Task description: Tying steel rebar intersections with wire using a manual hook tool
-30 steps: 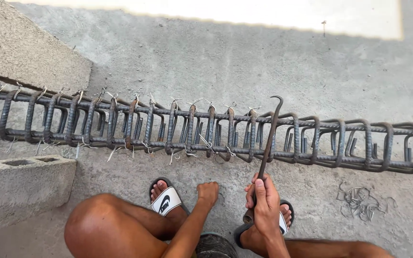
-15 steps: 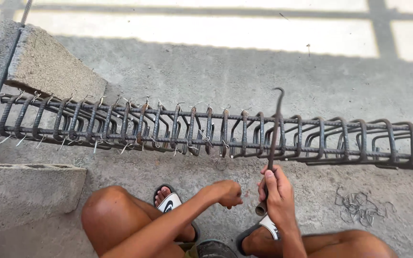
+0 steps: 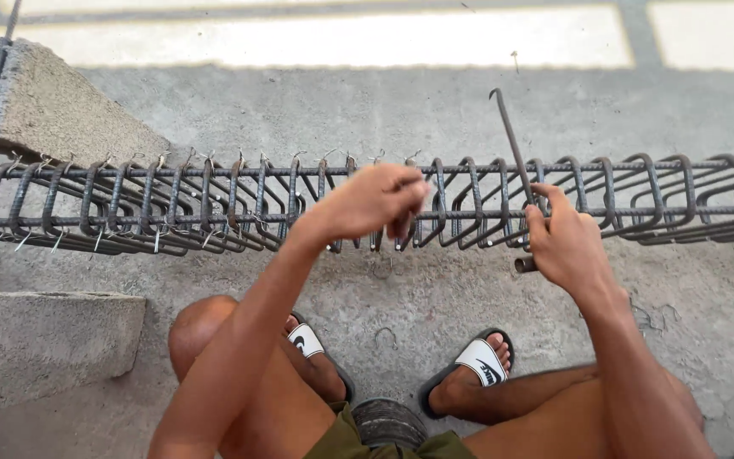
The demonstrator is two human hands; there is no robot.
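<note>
A long rebar cage (image 3: 172, 204) of dark steel bars and stirrups lies across the concrete floor in front of me. My left hand (image 3: 375, 200) is over the cage's near side, fingers pinched together at a stirrup; I cannot see whether a tie wire is in them. My right hand (image 3: 567, 242) grips a hooked steel tying tool (image 3: 510, 140), its hook end pointing up and away past the cage, its handle end sticking out below my palm. Stirrups left of my left hand carry twisted wire ties; those to the right look bare.
A concrete block (image 3: 44, 102) props the cage at the far left, and another block (image 3: 36, 340) sits at the near left. My feet in sandals (image 3: 477, 361) rest on the floor below the cage. Bent wire scraps (image 3: 384, 336) lie between them.
My left hand rose from near my foot up to the cage. My right hand lifted the hooked tool up and to the right. The view shifted right along the cage.
</note>
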